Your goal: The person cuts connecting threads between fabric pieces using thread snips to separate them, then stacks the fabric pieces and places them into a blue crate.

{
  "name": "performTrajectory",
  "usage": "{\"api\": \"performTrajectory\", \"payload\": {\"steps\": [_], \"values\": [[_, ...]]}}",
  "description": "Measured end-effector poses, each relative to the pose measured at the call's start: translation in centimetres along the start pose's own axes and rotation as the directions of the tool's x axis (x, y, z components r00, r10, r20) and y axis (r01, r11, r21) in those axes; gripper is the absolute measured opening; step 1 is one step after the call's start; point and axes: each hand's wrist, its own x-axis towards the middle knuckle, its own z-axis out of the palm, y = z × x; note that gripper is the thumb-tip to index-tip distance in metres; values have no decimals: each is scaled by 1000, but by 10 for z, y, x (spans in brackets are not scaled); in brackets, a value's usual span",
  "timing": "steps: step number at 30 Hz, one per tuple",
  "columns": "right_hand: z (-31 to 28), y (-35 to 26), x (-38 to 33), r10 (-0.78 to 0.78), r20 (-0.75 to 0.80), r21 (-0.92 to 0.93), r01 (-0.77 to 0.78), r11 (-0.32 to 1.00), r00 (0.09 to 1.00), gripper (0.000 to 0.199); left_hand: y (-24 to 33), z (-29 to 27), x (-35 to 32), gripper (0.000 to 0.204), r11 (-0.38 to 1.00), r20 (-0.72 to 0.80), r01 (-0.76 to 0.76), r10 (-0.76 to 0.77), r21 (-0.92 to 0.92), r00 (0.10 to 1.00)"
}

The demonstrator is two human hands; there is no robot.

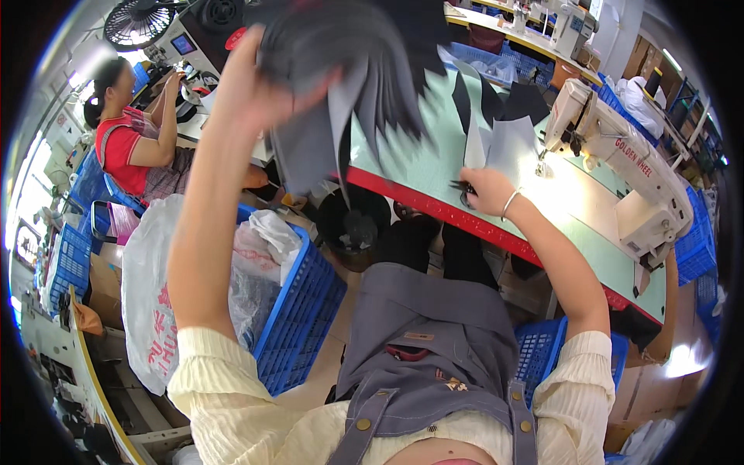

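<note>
My left hand [260, 81] is raised high and grips a thick bundle of dark grey fabric pieces [349, 70], whose ends hang down blurred over the table edge. My right hand [487, 190] rests on the green sewing table [418, 167] near its red front edge and holds small dark snips [463, 187]. Just beyond that hand lie grey and black cut fabric pieces [508, 143] beside the needle of a white sewing machine [620, 155].
A blue plastic crate [298, 310] with a white plastic bag [147, 294] stands at my left knee; another blue crate [542, 349] is at my right. A person in a red top [128, 139] works at another machine on the far left. More tables and crates stand behind.
</note>
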Motion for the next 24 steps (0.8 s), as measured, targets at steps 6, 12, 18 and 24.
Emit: {"api": "performTrajectory", "payload": {"steps": [6, 12, 18, 24], "values": [[3, -6, -12, -28, -43, 10, 29, 1000, 999, 23, 42, 20, 129, 40, 986, 107, -161, 166, -48, 980], [5, -3, -15, -22, -81, 117, 32, 993, 996, 24, -36, -71, 153, 42, 999, 40, 43, -42, -29, 998], [9, 0, -15, -13, -102, 139, 27, 990, 995, 25, -147, -171, 97, 46, 981, -331, 159, -188, -112, 925], [5, -6, -17, -31, -141, 179, 56, 982, 989, 25, -144, -166, 105, 54, 871, -710, 92, 329, 484, 623]]}}
